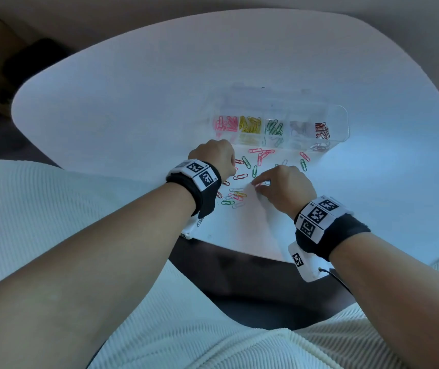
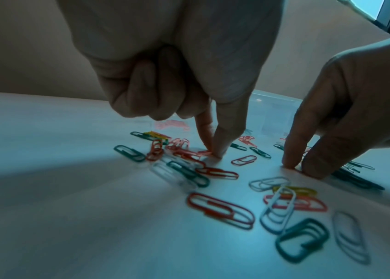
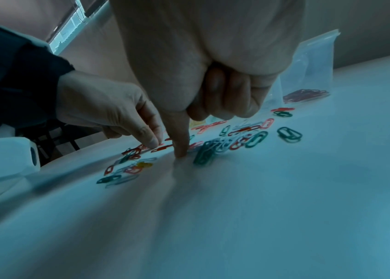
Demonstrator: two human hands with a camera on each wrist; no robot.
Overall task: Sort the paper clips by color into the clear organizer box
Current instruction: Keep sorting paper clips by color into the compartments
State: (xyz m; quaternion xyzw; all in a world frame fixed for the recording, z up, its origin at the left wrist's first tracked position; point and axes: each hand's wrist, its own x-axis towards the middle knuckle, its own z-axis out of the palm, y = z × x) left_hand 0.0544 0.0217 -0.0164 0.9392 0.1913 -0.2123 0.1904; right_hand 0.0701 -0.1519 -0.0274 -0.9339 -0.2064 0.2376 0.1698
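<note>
The clear organizer box [image 1: 343, 121] stands across the table with pink, yellow, green, pale and dark red clips in separate compartments. Loose paper clips [image 1: 241, 176] of mixed colours lie between it and me. My left hand [image 2: 214, 152] has thumb and forefinger tips together on the table, pinching the end of a pink clip [image 2: 201, 152]; its other fingers are curled. My right hand [image 2: 300, 169] sets thumb and forefinger tips on the table beside a bunch of green clips [image 2: 356, 181]. Whether a clip lies under those tips is hidden. The right forefinger [image 3: 179, 149] presses down.
The white table [image 1: 133, 102] has its near edge [image 1: 239, 247] close behind my wrists, above my lap in white ribbed cloth. The organizer's end with dark red clips [image 3: 306, 95] shows in the right wrist view. Bare tabletop lies left of and beyond the box.
</note>
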